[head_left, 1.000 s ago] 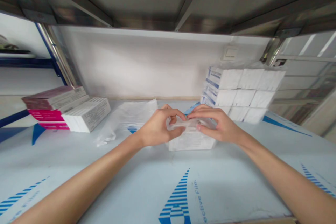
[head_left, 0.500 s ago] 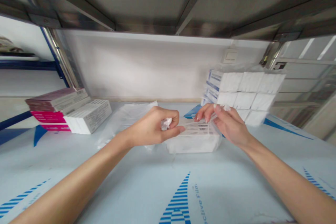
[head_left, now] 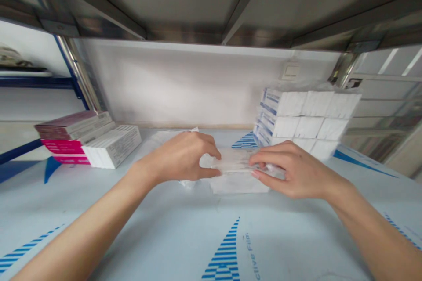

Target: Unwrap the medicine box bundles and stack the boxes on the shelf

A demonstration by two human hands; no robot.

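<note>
A low pack of white boxes [head_left: 240, 183] in clear plastic wrap lies in the middle of the worktop, between both hands. My left hand [head_left: 189, 156] curves round its left end, thumb at the near side and fingers on top, a gap between them. At the right end my right hand [head_left: 290, 169] has bent fingers and thumb closed on the upper edge. Loose clear wrap [head_left: 276, 170] bulges inside the right hand's curve. Behind the left wrist lies a crumpled clear plastic bag [head_left: 158, 139], partly hidden by the arm.
A tall plastic-wrapped stack of white boxes [head_left: 308, 118] stands at the back right. Pink and maroon boxes [head_left: 70, 134] with a white printed box [head_left: 115, 147] sit at the left. A metal shelf [head_left: 184, 4] hangs low overhead. Film with blue prints covers the worktop [head_left: 165, 237].
My left hand has opened from a fist holding crumpled plastic. My right hand has come down and nearer, onto the pack. The raised wrap now lies lower over the boxes.
</note>
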